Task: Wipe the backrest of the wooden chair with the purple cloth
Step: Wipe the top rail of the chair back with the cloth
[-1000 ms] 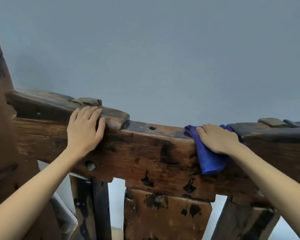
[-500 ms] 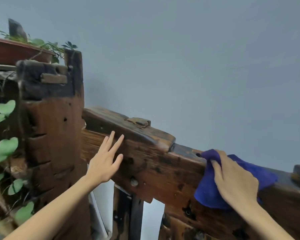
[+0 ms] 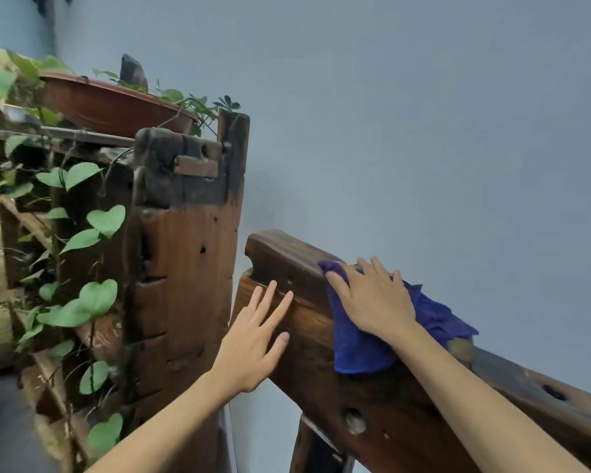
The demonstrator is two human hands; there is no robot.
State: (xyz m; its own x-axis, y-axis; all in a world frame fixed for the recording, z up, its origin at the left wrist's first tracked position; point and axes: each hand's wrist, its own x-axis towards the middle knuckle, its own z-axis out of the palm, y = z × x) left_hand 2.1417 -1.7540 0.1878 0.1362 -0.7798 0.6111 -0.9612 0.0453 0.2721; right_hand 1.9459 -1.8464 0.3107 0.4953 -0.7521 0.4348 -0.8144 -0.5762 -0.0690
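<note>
The dark wooden chair backrest point(image 3: 382, 401) runs from the centre down to the lower right, its top rail point(image 3: 280, 254) ending near the middle. The purple cloth point(image 3: 359, 349) is draped over the rail close to its left end. My right hand point(image 3: 372, 302) lies flat on the cloth with fingers spread, pressing it against the wood. My left hand point(image 3: 253, 339) is open with straight fingers, its fingertips touching the front face of the backrest just left of the cloth.
A tall wooden post of a shelf unit point(image 3: 185, 268) stands right beside the backrest's left end. On it sits a brown plant pot point(image 3: 113, 107) with green trailing vines point(image 3: 96, 295). A blue-grey wall point(image 3: 423, 131) is behind.
My right hand has slid the cloth leftward along the top rail toward its end. My left hand let go of the rail and now lies flat lower on the front face. The view swung left.
</note>
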